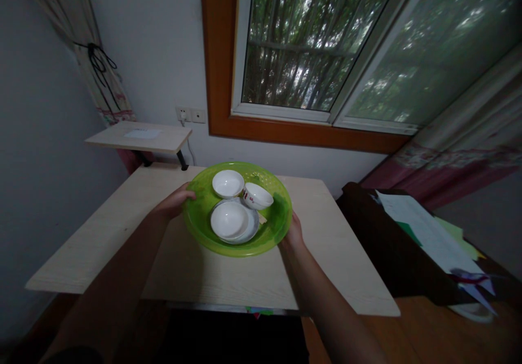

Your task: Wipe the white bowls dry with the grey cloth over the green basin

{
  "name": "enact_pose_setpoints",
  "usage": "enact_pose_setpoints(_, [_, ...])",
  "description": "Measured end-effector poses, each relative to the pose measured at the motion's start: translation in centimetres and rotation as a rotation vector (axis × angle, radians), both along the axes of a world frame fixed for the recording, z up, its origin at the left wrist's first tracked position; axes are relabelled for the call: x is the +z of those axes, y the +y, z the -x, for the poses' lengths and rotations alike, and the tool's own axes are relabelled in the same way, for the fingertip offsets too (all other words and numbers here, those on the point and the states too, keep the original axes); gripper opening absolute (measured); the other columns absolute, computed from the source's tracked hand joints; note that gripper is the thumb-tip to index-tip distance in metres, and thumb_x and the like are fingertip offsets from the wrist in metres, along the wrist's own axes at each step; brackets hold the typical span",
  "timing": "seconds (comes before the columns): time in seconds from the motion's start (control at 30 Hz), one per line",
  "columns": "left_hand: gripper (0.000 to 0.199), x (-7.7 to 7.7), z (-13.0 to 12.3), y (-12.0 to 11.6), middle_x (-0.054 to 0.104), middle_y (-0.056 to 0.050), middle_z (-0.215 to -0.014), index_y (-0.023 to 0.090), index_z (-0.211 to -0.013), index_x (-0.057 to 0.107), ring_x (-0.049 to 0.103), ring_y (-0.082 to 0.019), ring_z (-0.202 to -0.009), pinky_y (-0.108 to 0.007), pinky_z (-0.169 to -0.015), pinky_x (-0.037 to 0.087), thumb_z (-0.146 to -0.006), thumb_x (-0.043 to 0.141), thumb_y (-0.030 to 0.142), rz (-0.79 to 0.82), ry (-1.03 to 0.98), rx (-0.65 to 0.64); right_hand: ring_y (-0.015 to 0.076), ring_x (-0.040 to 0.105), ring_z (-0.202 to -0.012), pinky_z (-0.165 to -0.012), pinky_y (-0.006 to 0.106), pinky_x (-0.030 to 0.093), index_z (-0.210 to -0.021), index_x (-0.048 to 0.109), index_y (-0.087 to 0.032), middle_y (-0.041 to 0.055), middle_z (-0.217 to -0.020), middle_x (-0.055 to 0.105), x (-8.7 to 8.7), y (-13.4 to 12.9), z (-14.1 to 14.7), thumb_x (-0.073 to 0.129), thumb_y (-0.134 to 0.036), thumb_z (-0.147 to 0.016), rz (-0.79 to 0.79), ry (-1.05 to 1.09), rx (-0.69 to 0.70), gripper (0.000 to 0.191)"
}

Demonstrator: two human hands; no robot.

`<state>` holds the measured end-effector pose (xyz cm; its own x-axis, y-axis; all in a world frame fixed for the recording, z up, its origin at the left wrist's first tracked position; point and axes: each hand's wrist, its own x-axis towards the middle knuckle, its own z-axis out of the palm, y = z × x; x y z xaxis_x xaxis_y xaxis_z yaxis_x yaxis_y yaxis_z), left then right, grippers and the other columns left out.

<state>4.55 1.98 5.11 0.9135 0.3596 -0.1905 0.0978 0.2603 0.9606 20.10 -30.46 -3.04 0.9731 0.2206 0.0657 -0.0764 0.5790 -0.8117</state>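
A round green basin (238,249) is held above the pale wooden table. My left hand (176,200) grips its left rim, with the fingers closed over the edge. On the right side, my right hand (294,232) holds the rim, its fingers mostly hidden behind the basin. Inside are a white bowl (228,183) at the back left, a tilted white bowl with red marks (258,196) at the right, and another white bowl (229,220) in front, resting on a grey-rimmed plate (253,224). A small beige piece (262,219) lies beside the plate.
The table (326,244) carries a small raised shelf (163,136) with a paper at its back left. A window (310,43) and wall sockets (191,115) are behind. At the right, a dark surface (367,228) holds papers (424,228).
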Motion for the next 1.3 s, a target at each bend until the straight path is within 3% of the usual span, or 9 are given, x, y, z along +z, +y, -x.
enact_pose_setpoints(0.1, [0.054, -0.1, -0.1, -0.4, 0.077, -0.012, -0.098, 0.016, -0.113, 0.070, 0.073, -0.032, -0.086, -0.039, -0.068, 0.059, -0.059, 0.071, 0.014, 0.051, -0.005, 0.063, 0.0256, 0.076, -0.086, -0.086, 0.048, 0.064, -0.106, 0.075, -0.019, 0.0074, -0.100, 0.079, 0.1, -0.2, -0.2, 0.079, -0.030, -0.081, 0.046, 0.055, 0.046, 0.028])
enact_pose_setpoints(0.23, [0.058, -1.2, 1.0, -2.0, 0.075, -0.011, -0.097, 0.014, -0.119, 0.063, 0.072, -0.027, -0.082, -0.038, -0.071, 0.059, -0.065, 0.077, 0.025, 0.057, 0.023, 0.309, 0.0266, 0.075, -0.089, -0.089, 0.049, 0.063, -0.107, 0.074, -0.019, 0.0090, -0.103, 0.079, 0.0, -0.6, 0.2, 0.079, -0.033, -0.082, 0.039, 0.055, 0.034, 0.030])
enact_pose_setpoints(0.3, [0.066, -1.8, 2.3, -3.3, 0.074, -0.010, -0.106, 0.017, -0.129, 0.056, 0.072, -0.025, -0.086, -0.037, -0.073, 0.059, -0.069, 0.079, 0.030, 0.042, 0.011, 0.408, 0.0266, 0.075, -0.089, -0.088, 0.049, 0.063, -0.107, 0.073, -0.019, 0.0088, -0.103, 0.079, 0.0, -0.8, 0.7, 0.078, -0.036, -0.083, 0.040, 0.043, 0.033, 0.030])
enact_pose_setpoints(0.43, [0.073, -2.7, 5.5, -6.4, 0.064, -0.011, -0.134, 0.028, -0.133, 0.049, 0.071, -0.025, -0.101, -0.034, -0.070, 0.061, -0.069, 0.084, 0.034, 0.045, 0.024, 0.425, 0.0242, 0.074, -0.084, -0.084, 0.047, 0.063, -0.107, 0.072, -0.020, 0.0070, -0.102, 0.079, -0.3, -1.0, 1.8, 0.077, -0.038, -0.084, 0.031, 0.051, 0.005, 0.030])
enact_pose_setpoints(0.6, [0.078, -2.9, 6.9, -8.7, 0.060, -0.010, -0.139, 0.033, -0.135, 0.045, 0.068, -0.027, -0.111, -0.038, -0.074, 0.062, -0.069, 0.085, 0.032, 0.033, 0.102, 0.385, 0.0208, 0.073, -0.084, -0.084, 0.040, 0.062, -0.105, 0.072, -0.020, 0.0055, -0.102, 0.079, -0.7, -1.0, 3.1, 0.074, -0.037, -0.087, 0.038, 0.060, -0.042, 0.025])
enact_pose_setpoints(0.87, [0.066, -4.4, 4.6, -5.4, 0.068, -0.010, -0.116, 0.026, -0.132, 0.049, 0.069, -0.023, -0.093, -0.033, -0.072, 0.058, -0.071, 0.074, 0.026, -0.197, 0.115, 0.423, 0.0212, 0.073, -0.092, -0.089, 0.039, 0.060, -0.108, 0.073, -0.020, 0.0055, -0.107, 0.078, -0.9, -0.8, 3.6, 0.071, -0.037, -0.088, 0.036, 0.035, -0.044, 0.026])
enact_pose_setpoints(1.17, [0.066, -1.5, 2.7, -1.7, 0.070, -0.007, -0.104, 0.018, -0.134, 0.051, 0.068, -0.020, -0.078, -0.028, -0.061, 0.052, -0.070, 0.066, 0.023, -0.213, 0.051, 0.169, 0.0225, 0.073, -0.095, -0.093, 0.044, 0.060, -0.117, 0.070, -0.018, 0.0074, -0.109, 0.078, -1.2, -0.1, 1.7, 0.075, -0.039, -0.085, 0.016, -0.010, -0.008, 0.038])
enact_pose_setpoints(1.3, [0.068, -1.3, 1.5, -0.4, 0.071, -0.006, -0.099, 0.017, -0.131, 0.057, 0.067, -0.019, -0.072, -0.026, -0.056, 0.050, -0.063, 0.063, 0.015, -0.140, 0.055, 0.133, 0.0229, 0.074, -0.092, -0.088, 0.045, 0.062, -0.117, 0.072, -0.019, 0.0065, -0.107, 0.079, -1.3, 0.0, 0.3, 0.077, -0.037, -0.083, 0.019, -0.020, 0.020, 0.038])
